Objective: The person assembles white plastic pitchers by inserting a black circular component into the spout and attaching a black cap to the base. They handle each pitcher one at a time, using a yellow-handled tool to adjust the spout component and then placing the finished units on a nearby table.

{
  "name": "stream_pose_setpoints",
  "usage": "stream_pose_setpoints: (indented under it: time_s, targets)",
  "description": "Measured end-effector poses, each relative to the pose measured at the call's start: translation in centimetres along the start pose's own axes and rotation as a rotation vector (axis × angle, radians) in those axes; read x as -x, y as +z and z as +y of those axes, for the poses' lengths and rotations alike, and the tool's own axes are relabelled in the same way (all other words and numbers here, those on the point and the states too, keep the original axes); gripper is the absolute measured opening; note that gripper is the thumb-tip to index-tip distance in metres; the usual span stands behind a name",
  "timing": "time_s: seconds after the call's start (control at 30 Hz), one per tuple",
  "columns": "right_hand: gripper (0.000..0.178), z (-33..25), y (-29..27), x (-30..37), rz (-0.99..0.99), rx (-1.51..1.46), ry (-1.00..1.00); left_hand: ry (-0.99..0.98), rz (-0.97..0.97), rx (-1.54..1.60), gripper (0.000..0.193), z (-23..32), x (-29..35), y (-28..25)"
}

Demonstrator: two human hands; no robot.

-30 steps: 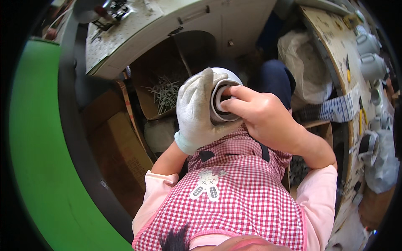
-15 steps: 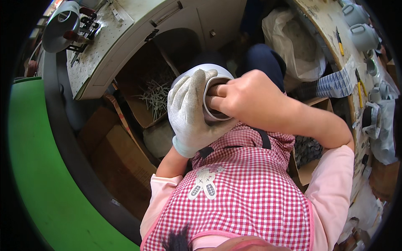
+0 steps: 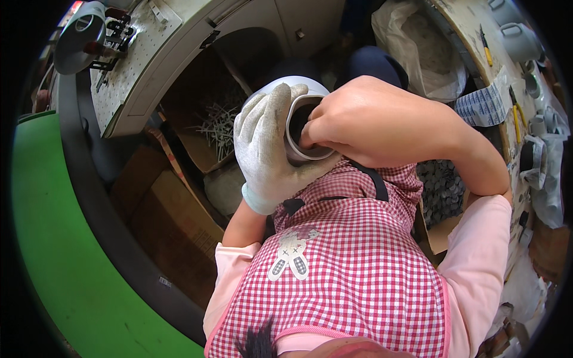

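A white, hollow, round-mouthed vessel is held over my lap, its open mouth turned toward the right. My gloved left hand wraps round its left side, fingers along the outside and thumb below the rim. My bare right hand is at the mouth, its bent fingertips just inside the lower right of the opening. The tips are partly hidden, so whatever they pinch or press does not show. Some of the dark interior shows left of these fingers.
Cardboard boxes below hold thin pale sticks and many grey discs. On the right bench lie yellow-handled pliers and grey handled jugs. A grey cylinder sits in a fixture at the upper left. A green surface runs along the left.
My right hand has drawn partly out of the mouth, its fingers now more curled near the lower rim and its wrist raised. My left hand keeps its grip on the vessel.
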State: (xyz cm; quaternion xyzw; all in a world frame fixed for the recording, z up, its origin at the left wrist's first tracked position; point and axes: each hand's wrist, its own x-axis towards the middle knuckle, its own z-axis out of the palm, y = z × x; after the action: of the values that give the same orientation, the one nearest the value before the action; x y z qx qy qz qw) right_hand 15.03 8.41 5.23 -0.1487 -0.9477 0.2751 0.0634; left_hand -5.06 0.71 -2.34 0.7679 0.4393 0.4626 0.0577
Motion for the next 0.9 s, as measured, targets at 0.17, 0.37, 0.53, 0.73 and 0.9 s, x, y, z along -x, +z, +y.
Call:
stream_pose_setpoints:
  time_s: [0.17, 0.37, 0.53, 0.73, 0.9]
  targets:
    - [0.026, -1.3, 1.8, 1.1, 0.156, 0.002, 0.087, 0.053, -0.033, -0.004, 0.103, -0.8, -0.2, 0.2]
    - [0.028, 2.1, 1.3, 7.5, 0.627, -0.518, 0.508, -0.725, 0.223, 0.108, 0.03, -3.3, 1.9, -3.8]
    - [0.03, 4.2, 0.3, 10.2, 0.601, -0.578, 0.559, -1.143, -0.236, 1.126, 0.056, -3.3, 4.5, -2.1]
    - [0.02, 3.4, -5.0, 2.8, 0.896, 0.375, 0.385, -0.983, 0.048, 1.83, 0.052, -5.5, 6.7, 2.8]
    - [0.045, 6.4, -10.5, -13.3, 0.608, -0.019, 0.189, -0.921, -0.166, 1.989, 0.044, -7.3, 7.1, 6.0]
